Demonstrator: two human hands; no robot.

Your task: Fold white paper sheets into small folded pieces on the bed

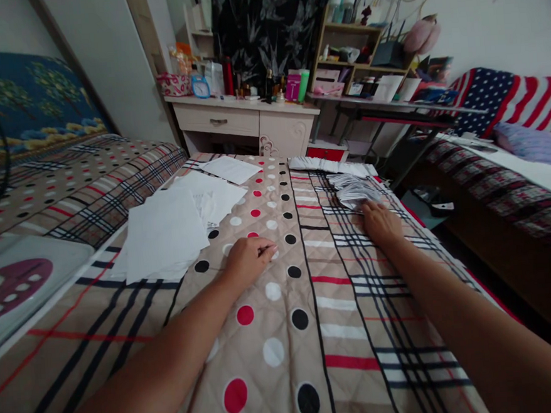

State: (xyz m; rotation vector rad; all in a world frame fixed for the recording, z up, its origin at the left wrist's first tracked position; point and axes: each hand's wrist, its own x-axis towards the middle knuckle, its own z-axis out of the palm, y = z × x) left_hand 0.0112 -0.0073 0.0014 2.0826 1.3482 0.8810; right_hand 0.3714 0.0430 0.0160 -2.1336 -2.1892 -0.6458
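Note:
My left hand (250,260) rests on the bedspread (282,306) with its fingers curled in. Whatever may be inside them is hidden. To its left lie overlapping white paper sheets (164,230), one with faint print. Over on the right, my right hand (383,223) has its fingers bent together at the near end of a fanned pile of thin white paper slips (352,188). The fingertips touch the pile and are partly hidden. Behind that pile runs a row of white folded-looking pieces (327,165).
A pale plastic case (21,281) with a purple mark stands at the left edge. Beyond the bed are a white dresser (241,117) with bottles and a clock, and a desk with a shelf (355,28). The bed's right edge drops to a dark floor.

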